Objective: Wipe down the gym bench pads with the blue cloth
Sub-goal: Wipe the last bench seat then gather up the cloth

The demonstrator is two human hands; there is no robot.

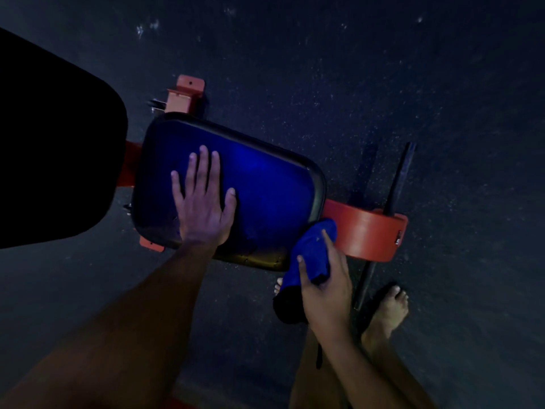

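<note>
Head view shows my left hand [203, 202] spread flat on the seat pad [265, 178] to steady it, while my right hand [324, 278] grips the blue cloth [309, 249] against the pad's near corner for wiping.

The picture is very dark. The brightest spot is a blue glow on the seat pad [259, 184], and light also falls on the left hand [203, 202] lying on it. The big back pad [53, 143] at the left is almost pure black. The floor [383, 69] looks grainy, with small pale specks. Edges look soft and a bit blurry. Straight lines bend near the sides.
</note>
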